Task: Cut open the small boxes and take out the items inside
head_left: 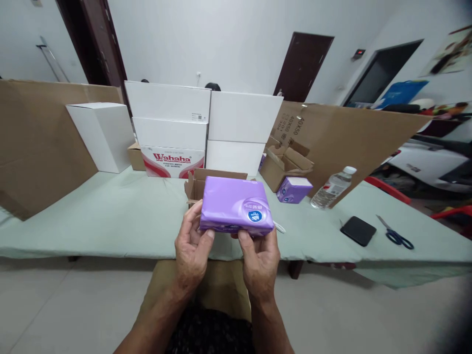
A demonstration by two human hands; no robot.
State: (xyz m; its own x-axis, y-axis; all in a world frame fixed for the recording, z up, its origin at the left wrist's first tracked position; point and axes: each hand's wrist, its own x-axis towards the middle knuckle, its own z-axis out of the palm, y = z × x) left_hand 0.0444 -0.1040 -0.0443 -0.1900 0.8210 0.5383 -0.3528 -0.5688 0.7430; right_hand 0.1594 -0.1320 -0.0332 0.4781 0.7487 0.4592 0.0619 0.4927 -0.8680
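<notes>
In the head view, the left hand (192, 246) and the right hand (260, 256) are clamped on opposite ends of a purple tissue pack (230, 201), thumbs along its near edge. The pack is held up over the near edge of the worktop (92, 216), and its wrapper looks unopened on the faces that show. Just behind it stands a small carton (221, 174) with flaps raised; the pack is outside it, the carton is not closed, and its contents are hidden. To the right, another carton (280, 167) also has its flaps up, with a second purple pack (294, 190) just beside it on the worktop. The scissors (396, 236) lie unheld, well apart from the hands.
</notes>
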